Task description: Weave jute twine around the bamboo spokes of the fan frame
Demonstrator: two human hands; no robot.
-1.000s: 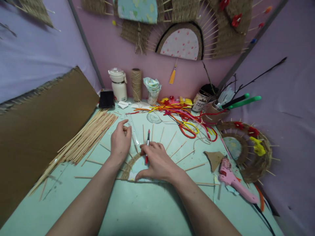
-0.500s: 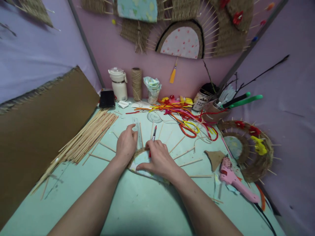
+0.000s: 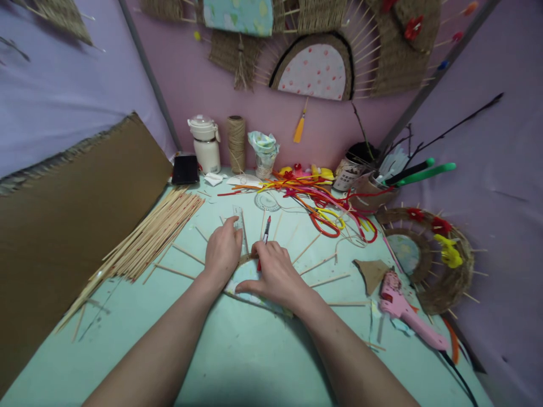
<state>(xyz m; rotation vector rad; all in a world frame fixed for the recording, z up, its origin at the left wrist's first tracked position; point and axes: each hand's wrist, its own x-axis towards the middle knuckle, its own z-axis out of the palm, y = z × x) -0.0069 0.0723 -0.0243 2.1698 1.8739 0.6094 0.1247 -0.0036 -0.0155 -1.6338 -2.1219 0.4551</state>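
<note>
My left hand point(image 3: 223, 251) is closed around the clear ruler point(image 3: 245, 240), which stands out past the fingers beside a thin stick. Its wrist lies over the left part of a half-round piece point(image 3: 237, 282) with a brown rim and pale patterned fabric. Between the fingers of my right hand point(image 3: 278, 274) is a pen point(image 3: 267, 228) with red parts, pointing away from me. That hand also rests on the half-round piece, its thumb stretched over the fabric. Thin wooden sticks point(image 3: 306, 249) fan out from the curved rim. My hands cover much of the piece.
A bundle of sticks point(image 3: 148, 237) lies left, beside a cardboard sheet point(image 3: 85, 226). At the back are a twine spool point(image 3: 236, 144), coloured pipe cleaners point(image 3: 305, 189) and scissors point(image 3: 324, 222). A pink glue gun point(image 3: 409, 316) and a decorated ring point(image 3: 456, 271) lie right.
My left hand and the ruler have shifted slightly to the right, covering more of the curved rim. The right hand with the pen has stayed nearly in place.
</note>
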